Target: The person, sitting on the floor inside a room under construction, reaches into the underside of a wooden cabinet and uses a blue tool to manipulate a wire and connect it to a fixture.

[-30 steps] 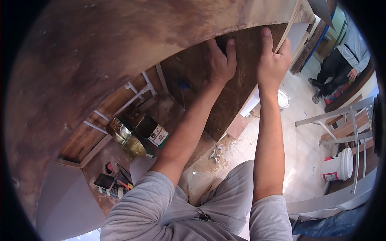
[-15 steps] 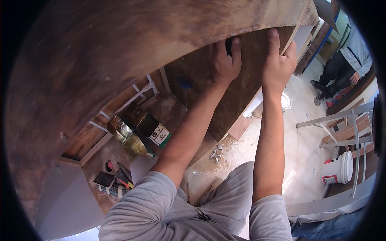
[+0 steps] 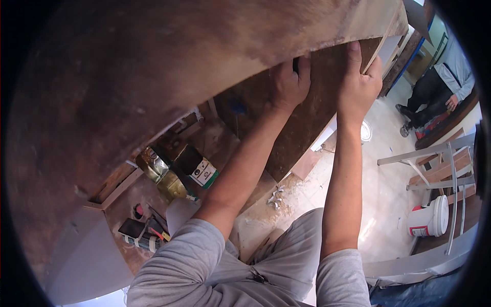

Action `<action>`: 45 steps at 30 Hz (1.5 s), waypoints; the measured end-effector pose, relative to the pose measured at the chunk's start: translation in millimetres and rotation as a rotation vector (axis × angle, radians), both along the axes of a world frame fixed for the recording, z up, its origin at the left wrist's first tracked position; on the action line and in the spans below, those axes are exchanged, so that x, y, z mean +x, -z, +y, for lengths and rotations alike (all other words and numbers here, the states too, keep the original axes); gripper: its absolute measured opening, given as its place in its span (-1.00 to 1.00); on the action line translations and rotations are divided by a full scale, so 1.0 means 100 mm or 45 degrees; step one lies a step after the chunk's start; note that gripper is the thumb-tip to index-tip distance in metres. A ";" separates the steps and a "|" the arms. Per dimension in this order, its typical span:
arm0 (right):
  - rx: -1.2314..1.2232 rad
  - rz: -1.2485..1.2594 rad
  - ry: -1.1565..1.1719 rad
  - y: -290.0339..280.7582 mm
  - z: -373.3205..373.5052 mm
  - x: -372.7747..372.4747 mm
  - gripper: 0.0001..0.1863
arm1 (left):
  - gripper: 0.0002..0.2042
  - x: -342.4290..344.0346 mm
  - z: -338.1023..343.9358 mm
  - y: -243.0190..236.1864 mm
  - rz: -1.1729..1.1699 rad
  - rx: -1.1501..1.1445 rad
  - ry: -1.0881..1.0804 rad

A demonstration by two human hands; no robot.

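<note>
Overhead, a large mottled brown wooden panel (image 3: 169,46) with a curved edge hangs over a dark brown board (image 3: 302,143). My left hand (image 3: 289,84) is up at that curved edge, thumb raised, fingertips partly hidden; I cannot tell exactly what they hold. My right hand (image 3: 358,89) grips the dark board's pale right edge, fingers around it and thumb reaching up to the overhead panel. Beneath, to the left of my left forearm, are an open metal tin (image 3: 171,184) and a dark container with a white-and-green label (image 3: 197,169). A small blue item (image 3: 236,106) shows on the dark surface.
Tools and a black box (image 3: 132,227) lie lower left. A co-worker in dark trousers (image 3: 427,92) is at upper right. A metal ladder (image 3: 440,148), wood offcuts and a white bucket (image 3: 427,217) stand right. Debris (image 3: 279,197) lies on the pale floor (image 3: 378,215).
The overhead panel and both my hands have shifted slightly right and down in the view; the panel's edge hides more of the white pipes on the left and of my left fingertips.
</note>
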State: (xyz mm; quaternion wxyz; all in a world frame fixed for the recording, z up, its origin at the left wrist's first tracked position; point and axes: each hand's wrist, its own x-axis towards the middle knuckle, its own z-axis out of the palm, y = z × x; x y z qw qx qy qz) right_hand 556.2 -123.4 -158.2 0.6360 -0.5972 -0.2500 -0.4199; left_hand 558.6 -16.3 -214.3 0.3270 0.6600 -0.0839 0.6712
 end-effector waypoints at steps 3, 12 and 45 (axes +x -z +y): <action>-0.018 -0.003 0.023 0.00 0.00 0.01 -0.54 | -0.60 0.01 0.00 0.00 -0.069 0.010 -0.021; -0.029 0.004 0.044 0.02 -0.01 0.01 -0.54 | -0.56 0.06 -0.06 0.07 -0.022 -0.193 0.161; -0.033 0.024 0.037 0.00 -0.05 0.02 -0.54 | -0.90 0.04 0.77 -0.38 -0.114 0.742 -0.615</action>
